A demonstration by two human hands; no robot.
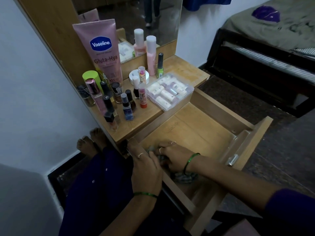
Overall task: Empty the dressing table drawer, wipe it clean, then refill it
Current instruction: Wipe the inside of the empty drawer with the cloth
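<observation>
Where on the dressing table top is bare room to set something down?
The bare patch is the right end of the table top, between the clear plastic box and the mirror. The left side is crowded with small bottles around the Vaseline tube.

A wooden dressing table top (pixel 184 68) is sitting against a white wall, holding a crowd of toiletries. A tall pink lotion tube (pixel 100 50) is standing at the far left. Small nail polish bottles (pixel 119 99) are clustering at the near left. A clear plastic box (pixel 169 91) of small tubes is lying at the right, near the edge.
</observation>
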